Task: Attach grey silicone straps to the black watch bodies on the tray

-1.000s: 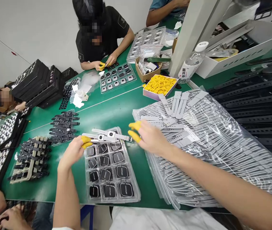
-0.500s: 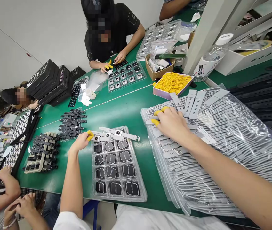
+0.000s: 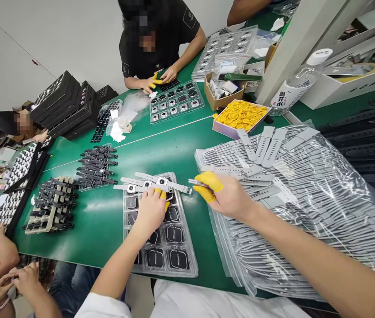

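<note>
My left hand (image 3: 152,206), with yellow finger cots, reaches over a clear plastic tray (image 3: 192,260) of square black-faced watch cases (image 3: 175,235). Its fingers are bent together at the tray's upper part; what they grip there, if anything, is hidden. Across the tray's far end lie three light grey watches with straps (image 3: 163,181). To the right, above the bench, my right hand (image 3: 222,194) pinches grey watch straps (image 3: 194,181) between its yellow-covered thumb and finger. Beside it, a large clear bag (image 3: 306,212) is spread with many more grey straps.
Black-strapped watches (image 3: 96,165) lie in rows left of the tray, near a loaded beige rack (image 3: 51,207). Behind the bag are a box of yellow finger cots (image 3: 240,115) and a water bottle (image 3: 293,84). A co-worker (image 3: 161,44) handles parts across the green bench (image 3: 101,234).
My left hand has left the end of the grey watches and moved right, over the tray. My right hand has come off the strap pile toward the left, with grey straps between its fingers.
</note>
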`<move>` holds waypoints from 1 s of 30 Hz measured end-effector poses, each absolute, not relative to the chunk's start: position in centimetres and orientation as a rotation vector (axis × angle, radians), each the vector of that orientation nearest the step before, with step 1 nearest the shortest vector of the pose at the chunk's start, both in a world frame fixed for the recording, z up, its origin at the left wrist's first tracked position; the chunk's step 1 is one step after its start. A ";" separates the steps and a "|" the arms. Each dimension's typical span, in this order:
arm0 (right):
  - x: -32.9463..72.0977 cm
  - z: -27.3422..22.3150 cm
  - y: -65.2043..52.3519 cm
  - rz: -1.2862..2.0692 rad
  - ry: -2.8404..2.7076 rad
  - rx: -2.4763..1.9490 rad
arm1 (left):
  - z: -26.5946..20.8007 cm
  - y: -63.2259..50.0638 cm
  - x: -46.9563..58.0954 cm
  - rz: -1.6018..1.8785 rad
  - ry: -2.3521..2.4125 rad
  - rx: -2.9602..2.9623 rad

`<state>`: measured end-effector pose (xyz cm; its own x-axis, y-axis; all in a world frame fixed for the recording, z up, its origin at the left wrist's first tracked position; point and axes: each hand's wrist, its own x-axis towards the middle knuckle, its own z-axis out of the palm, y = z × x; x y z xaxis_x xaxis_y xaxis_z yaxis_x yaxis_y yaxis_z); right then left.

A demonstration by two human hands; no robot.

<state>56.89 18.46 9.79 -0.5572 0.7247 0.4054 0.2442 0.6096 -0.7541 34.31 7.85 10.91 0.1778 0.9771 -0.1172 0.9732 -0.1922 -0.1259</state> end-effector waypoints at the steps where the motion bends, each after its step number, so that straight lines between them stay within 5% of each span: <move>1: 56.6 9.6 17.9 0.944 -2.072 -0.775 | 10.8 8.1 34.6 0.316 -1.970 -2.377; 8: 55.3 9.5 15.9 1.662 -1.737 -0.717 | 13.4 8.7 33.8 0.082 -2.107 -2.500; 16: 54.9 9.9 15.7 2.210 -1.348 -0.566 | 13.0 9.5 36.0 -1.390 -2.523 -2.512; 24: 54.7 9.0 15.3 2.406 -1.349 -0.516 | 9.3 10.3 36.1 -1.306 -1.875 -2.874; 30: 54.7 8.5 15.5 2.417 -1.167 -0.659 | 9.6 10.1 36.0 -1.367 -1.829 -2.761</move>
